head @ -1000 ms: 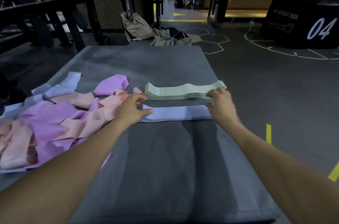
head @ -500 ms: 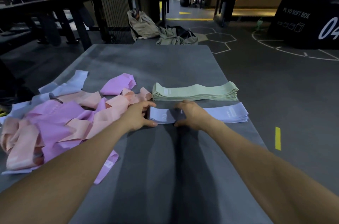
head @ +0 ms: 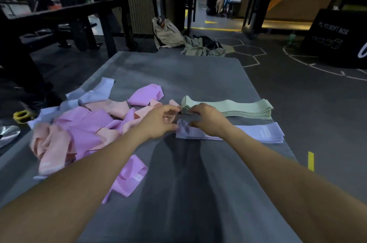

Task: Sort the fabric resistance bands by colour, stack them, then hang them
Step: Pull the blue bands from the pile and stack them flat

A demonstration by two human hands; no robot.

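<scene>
Head view puts both hands at the left end of the lavender band stack (head: 258, 133), which lies flat on the grey mat (head: 178, 75) with the green band stack (head: 234, 108) just beyond the fingertips.

The likeliest slip, as I judge it, is that the top lavender band rucks up: its left end already looks crumpled between the two hands, and a drag toward the left would pull the layers out of line or tug the thin stack askew. A second risk is the right hand's knuckles nudging the near corner of the green stack, which sits touching or almost touching them, and fanning its neat edge. Loose pink and peach bands (head: 79, 133) lie just left of the left hand's fingers, so a careless sweep could pull one into the lavender stack and mix colours.

The left hand (head: 160, 121) reaches forward with a straight forearm, fingers curled, fingertips at the crumpled lavender end; it appears to pinch that end, though blur makes this uncertain. The right hand (head: 208, 121) crosses inward, palm down over the stack, fingers bent toward the left hand; whether it grips the fabric or only presses on it I cannot tell.
</scene>
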